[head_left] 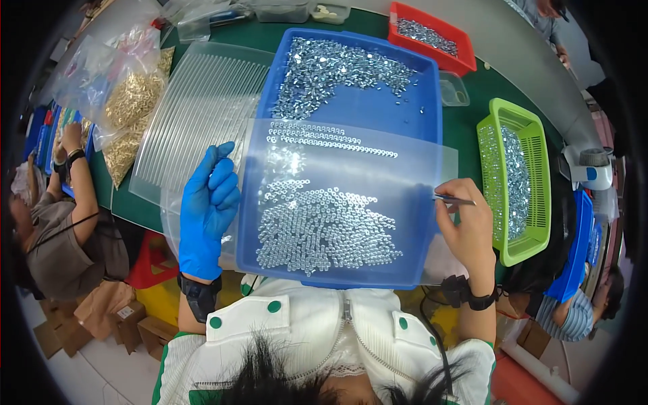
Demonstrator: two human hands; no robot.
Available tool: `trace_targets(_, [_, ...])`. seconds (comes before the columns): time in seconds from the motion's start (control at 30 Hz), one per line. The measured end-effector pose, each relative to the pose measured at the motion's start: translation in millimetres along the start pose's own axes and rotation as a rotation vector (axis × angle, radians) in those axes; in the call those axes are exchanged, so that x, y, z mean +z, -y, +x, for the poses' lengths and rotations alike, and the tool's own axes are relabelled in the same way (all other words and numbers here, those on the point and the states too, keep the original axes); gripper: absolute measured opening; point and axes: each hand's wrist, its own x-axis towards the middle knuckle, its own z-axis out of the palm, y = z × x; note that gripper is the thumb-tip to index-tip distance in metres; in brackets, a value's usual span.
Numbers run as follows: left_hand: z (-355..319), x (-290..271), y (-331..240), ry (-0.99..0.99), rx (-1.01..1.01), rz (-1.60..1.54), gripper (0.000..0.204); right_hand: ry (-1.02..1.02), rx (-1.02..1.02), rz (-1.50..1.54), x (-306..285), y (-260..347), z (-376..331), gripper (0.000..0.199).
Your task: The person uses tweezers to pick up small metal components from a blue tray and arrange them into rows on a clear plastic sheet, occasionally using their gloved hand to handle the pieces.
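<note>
My right hand (pixel 466 226), bare, is closed round slim metal tweezers (pixel 455 200) at the right rim of a blue tray (pixel 432 88). My left hand (pixel 210 206), in a blue glove, hovers by the tray's left side with its fingers curled; what they hold, if anything, is hidden. A clear plastic sheet (pixel 405 169) lies across the tray. Small shiny ring-shaped metal pieces (pixel 324 229) cover its near part, and a few neat rows of them (pixel 337 140) run across its far part. Loose metal pieces (pixel 324 67) are heaped at the tray's far end.
A ridged clear panel (pixel 196 108) lies left of the tray, beside bags of gold-coloured pieces (pixel 135 101). A red basket (pixel 466 61) and a green basket (pixel 540 182) of metal pieces stand to the right. Another person's arm (pixel 81 182) shows at the left.
</note>
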Motion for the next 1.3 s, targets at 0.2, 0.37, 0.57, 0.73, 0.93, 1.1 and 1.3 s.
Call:
trace_targets(0.2, [7, -1, -3, 0.078, -0.024, -0.021, 0.032, 0.033, -0.024, -0.046, 18, -12, 17, 0.024])
trace_targets(0.37, [10, 13, -1, 0.131, -0.113, -0.004, 0.034, 0.068, 0.022, -0.117, 13, -20, 22, 0.025])
trace_targets(0.57, [17, 50, 22, -0.032, -0.415, 0.223, 0.032, 0.085, -0.053, -0.193, 11, -22, 28, 0.022])
trace_targets(0.73, [23, 69, 49, -0.031, -0.513, 0.398, 0.033, 0.094, -0.025, -0.151, 17, -22, 35, 0.023])
trace_targets(0.93, [22, 63, 54, 0.016, -0.537, 0.395, 0.034, 0.142, -0.08, -0.098, 24, -13, 40, 0.024])
trace_targets(1.1, [16, 60, 56, -0.004, -0.569, 0.393, 0.034, 0.182, -0.135, -0.064, 27, -6, 44, 0.024])
trace_targets(1.3, [14, 65, 59, 0.006, -0.644, 0.392, 0.035, 0.163, 0.028, 0.268, 24, -8, 40, 0.018])
